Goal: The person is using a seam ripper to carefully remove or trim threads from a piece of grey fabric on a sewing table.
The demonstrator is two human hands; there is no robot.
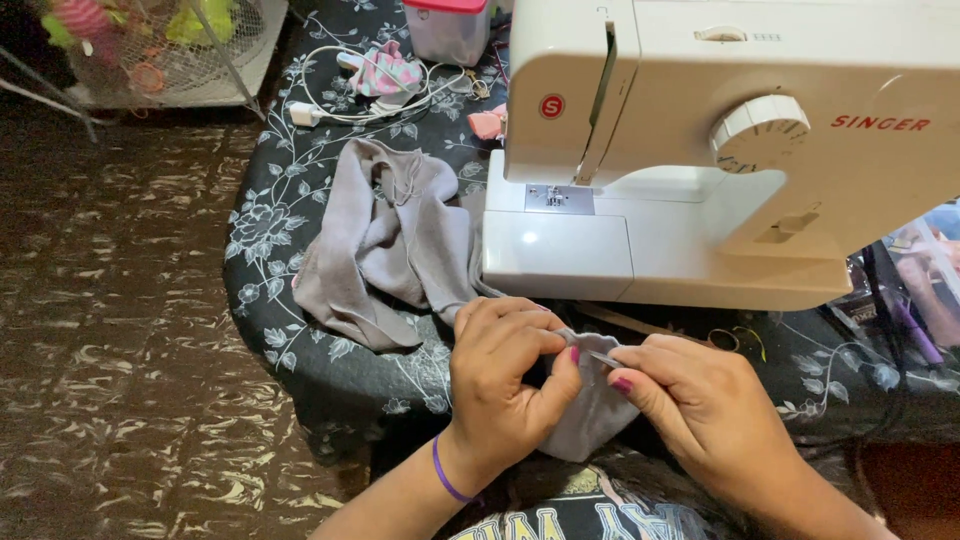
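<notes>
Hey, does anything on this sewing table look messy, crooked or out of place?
The grey knit fabric lies crumpled left of the white sewing machine, and a white cable sprawls tangled behind it. Both hands, left and right, pinch one fabric end.

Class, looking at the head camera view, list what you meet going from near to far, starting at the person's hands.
Left hand and right hand pinching grey cloth → grey garment → white cable → clear box with pink lid.

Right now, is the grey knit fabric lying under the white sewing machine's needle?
No, the grey knit fabric lies left of the white sewing machine; its needle plate is bare.
</notes>
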